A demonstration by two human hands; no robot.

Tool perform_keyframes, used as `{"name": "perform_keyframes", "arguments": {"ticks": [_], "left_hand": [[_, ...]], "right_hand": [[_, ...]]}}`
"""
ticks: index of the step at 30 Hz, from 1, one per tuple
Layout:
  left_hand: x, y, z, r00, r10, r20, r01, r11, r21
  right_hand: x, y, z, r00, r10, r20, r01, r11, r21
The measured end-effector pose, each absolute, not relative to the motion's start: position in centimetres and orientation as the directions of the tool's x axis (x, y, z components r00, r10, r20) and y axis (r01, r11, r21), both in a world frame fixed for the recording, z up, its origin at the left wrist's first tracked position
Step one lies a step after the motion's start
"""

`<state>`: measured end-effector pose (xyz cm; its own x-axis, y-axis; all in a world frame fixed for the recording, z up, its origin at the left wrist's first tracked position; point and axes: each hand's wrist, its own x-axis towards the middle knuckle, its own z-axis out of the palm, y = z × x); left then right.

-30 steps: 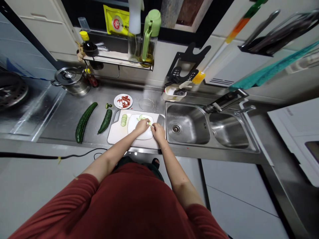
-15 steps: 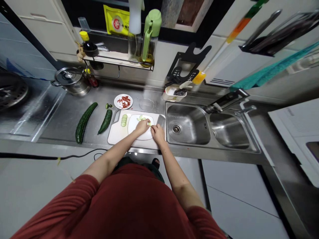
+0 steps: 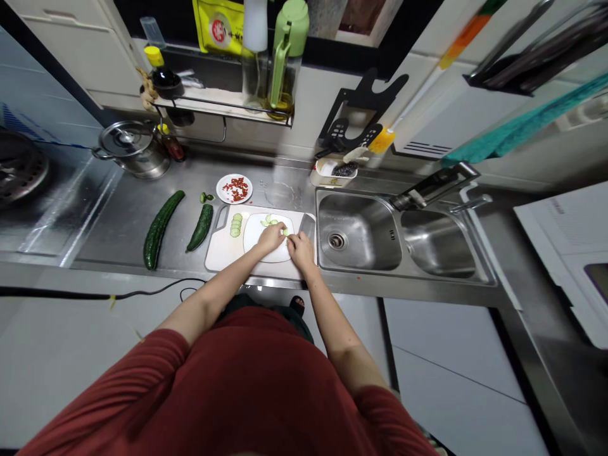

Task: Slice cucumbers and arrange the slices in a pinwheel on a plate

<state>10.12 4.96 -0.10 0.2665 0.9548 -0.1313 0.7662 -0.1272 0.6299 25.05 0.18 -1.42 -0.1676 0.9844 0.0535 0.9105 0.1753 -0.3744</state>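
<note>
Over a white square plate (image 3: 254, 239), my left hand (image 3: 272, 237) pinches a pale green cucumber slice (image 3: 285, 232) between thumb and fingers. My right hand (image 3: 301, 249) meets it from the right, fingers closed at the same slice. A few cucumber slices (image 3: 269, 220) lie on the plate's far side. The plate rests on a white cutting board (image 3: 221, 254), where a short row of overlapping slices (image 3: 236, 225) sits to the left. A grey knife blade (image 3: 308, 225) lies on the board's right end, partly hidden by my right hand.
Left of the board lie a cut cucumber (image 3: 200, 228), a long whole cucumber (image 3: 163, 229) and cucumber ends (image 3: 206, 197). Behind it is a plate (image 3: 220, 191) of chopped red pieces. A double sink (image 3: 358, 231) adjoins on the right; a lidded pot (image 3: 142, 158) stands far left.
Both hands stay close together over the plate, with only slight finger movement at the slice. The whole view has shifted a little as my head moves.
</note>
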Motion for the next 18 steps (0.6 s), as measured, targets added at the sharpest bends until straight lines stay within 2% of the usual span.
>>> {"name": "perform_keyframes", "arguments": {"ticks": [18], "left_hand": [[10.04, 5.06, -0.18, 0.313, 0.947, -0.077, 0.762, -0.202, 0.615]], "right_hand": [[24.80, -0.07, -1.09, -0.148, 0.988, 0.053, 0.909, 0.157, -0.386]]}}
